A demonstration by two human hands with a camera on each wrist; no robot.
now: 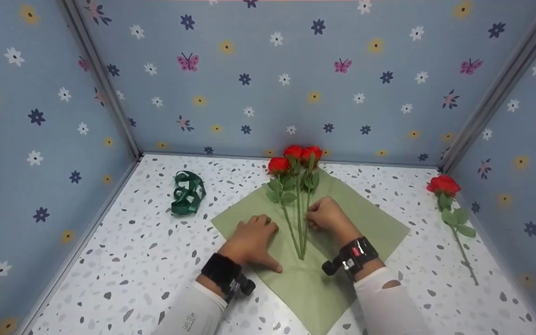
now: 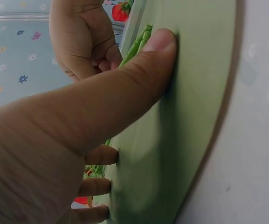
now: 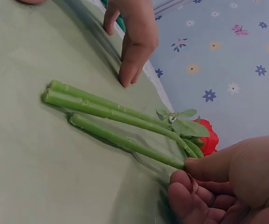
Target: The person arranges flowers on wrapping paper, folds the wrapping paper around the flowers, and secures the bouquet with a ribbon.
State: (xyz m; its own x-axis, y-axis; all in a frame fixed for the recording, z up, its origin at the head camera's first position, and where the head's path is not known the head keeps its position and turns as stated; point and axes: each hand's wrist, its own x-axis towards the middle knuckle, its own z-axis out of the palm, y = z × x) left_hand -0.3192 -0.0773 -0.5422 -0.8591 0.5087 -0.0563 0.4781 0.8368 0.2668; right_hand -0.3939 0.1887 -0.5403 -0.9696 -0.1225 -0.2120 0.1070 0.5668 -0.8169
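Note:
Three red roses [image 1: 293, 156] lie side by side on a sheet of green wrapping paper [image 1: 370, 214], blooms toward the back wall and stem ends together near the paper's middle. My right hand [image 1: 331, 218] pinches the stem of the rightmost rose between thumb and curled fingers; the right wrist view shows that stem [image 3: 125, 141] slightly apart from the other two. Left of the stems, my left hand [image 1: 253, 242] rests spread on the paper, its fingertips and thumb [image 2: 160, 44] touching the sheet near its left edge.
A coil of dark green ribbon [image 1: 188, 193] lies on the speckled table [image 1: 133, 260] at the left. Another red rose [image 1: 444, 185] lies at the far right, beside the side wall. Flower-patterned panels [image 1: 268, 83] enclose the back and both sides.

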